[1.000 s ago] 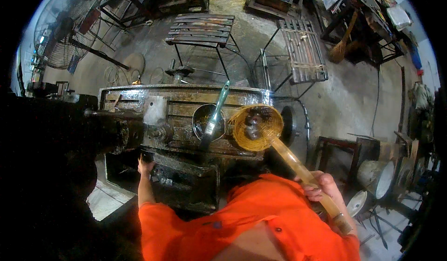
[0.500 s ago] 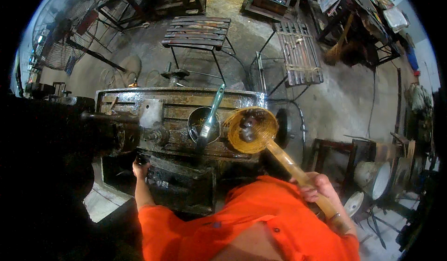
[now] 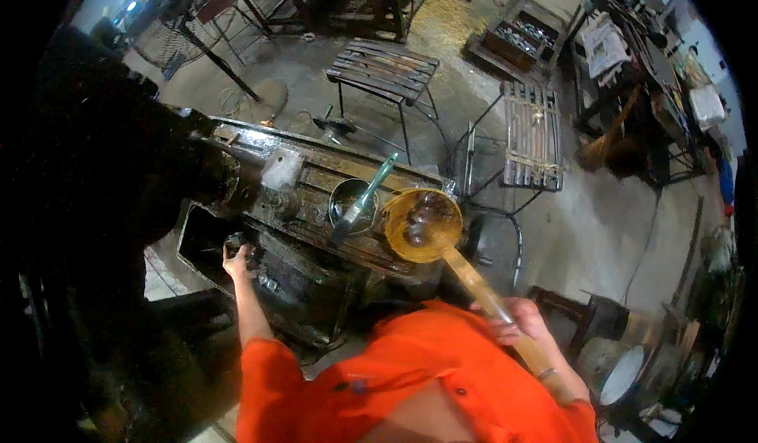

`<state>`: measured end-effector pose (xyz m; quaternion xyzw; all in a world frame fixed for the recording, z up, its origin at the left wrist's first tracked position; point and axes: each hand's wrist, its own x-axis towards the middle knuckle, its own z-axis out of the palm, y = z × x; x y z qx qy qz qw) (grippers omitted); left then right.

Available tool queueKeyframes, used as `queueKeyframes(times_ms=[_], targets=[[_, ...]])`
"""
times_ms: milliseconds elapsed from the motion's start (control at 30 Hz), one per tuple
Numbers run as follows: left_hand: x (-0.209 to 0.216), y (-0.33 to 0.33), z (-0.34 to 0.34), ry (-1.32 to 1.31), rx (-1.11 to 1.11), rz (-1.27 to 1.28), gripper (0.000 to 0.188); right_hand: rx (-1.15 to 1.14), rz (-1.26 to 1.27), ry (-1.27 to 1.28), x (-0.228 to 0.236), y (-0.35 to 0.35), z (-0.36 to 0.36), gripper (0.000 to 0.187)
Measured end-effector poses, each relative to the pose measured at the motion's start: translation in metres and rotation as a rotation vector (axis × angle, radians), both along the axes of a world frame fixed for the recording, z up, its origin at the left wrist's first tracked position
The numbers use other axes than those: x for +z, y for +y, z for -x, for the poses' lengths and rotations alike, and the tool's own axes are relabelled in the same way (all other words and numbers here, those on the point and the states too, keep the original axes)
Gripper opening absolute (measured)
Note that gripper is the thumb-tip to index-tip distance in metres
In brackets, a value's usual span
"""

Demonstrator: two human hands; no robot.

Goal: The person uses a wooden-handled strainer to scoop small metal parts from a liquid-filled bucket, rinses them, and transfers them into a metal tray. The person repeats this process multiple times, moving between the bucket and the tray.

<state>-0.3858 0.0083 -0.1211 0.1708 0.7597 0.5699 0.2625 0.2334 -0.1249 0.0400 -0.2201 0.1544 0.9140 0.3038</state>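
My right hand [image 3: 517, 322] is wrapped round the long, pale yellowish handle of a round woven strainer [image 3: 401, 247], whose bowl hangs over the right end of the machine bed. A few dark, shiny pieces [image 3: 427, 215] lie in the bowl. My left hand [image 3: 237, 263] reaches over a dark oily tray [image 3: 180, 242] at the machine's front, its fingers curled round a small dark lump I cannot make out. Between the hands, a round tin [image 3: 338, 198] stands on the grooved machine bed [image 3: 322, 170]. Across its rim leans a paintbrush [image 3: 371, 187] with a green handle, bristles toward me.
Beyond the bed are a slatted stool [image 3: 387, 65] and a slatted rack [image 3: 530, 137]. A wooden box [image 3: 513, 44] of small metal parts sits farther back. A stand fan [image 3: 178, 28] is at far left, a broom [image 3: 612, 139] at right, a pale-mouthed drum [image 3: 624, 373] at lower right.
My view has turned, so the bed now slants down to the right. My left hand has moved over the tray with its fingers round a dark lump. The strainer stays in my right hand.
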Motion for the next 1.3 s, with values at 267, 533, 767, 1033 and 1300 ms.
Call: queueKeyframes(times_ms=[267, 533, 767, 1033, 1300], targets=[[0.077, -0.056, -0.108, -0.276, -0.022, -0.285, 0.061, 0.125, 0.017, 0.071, -0.008, 0.018, -0.018, 0.057], [0.166, -0.036, -0.282, -0.023, -0.763, -0.2, 0.072, 0.222, -0.06, 0.056, -0.004, 0.03, -0.031, 0.052], [0.156, 0.01, -0.388, 0.899, -1.16, -0.19, 0.058, 0.246, -0.081, 0.042, -0.007, 0.038, -0.029, 0.052], [0.121, 0.015, -0.385, 1.219, -1.495, 0.015, 0.045, 0.368, -0.155, -0.2, 0.005, 0.047, -0.037, 0.049], [0.156, -0.018, -0.227, 0.572, -0.427, -0.301, 0.025, 0.199, 0.017, -0.211, 0.024, 0.037, -0.025, 0.052]])
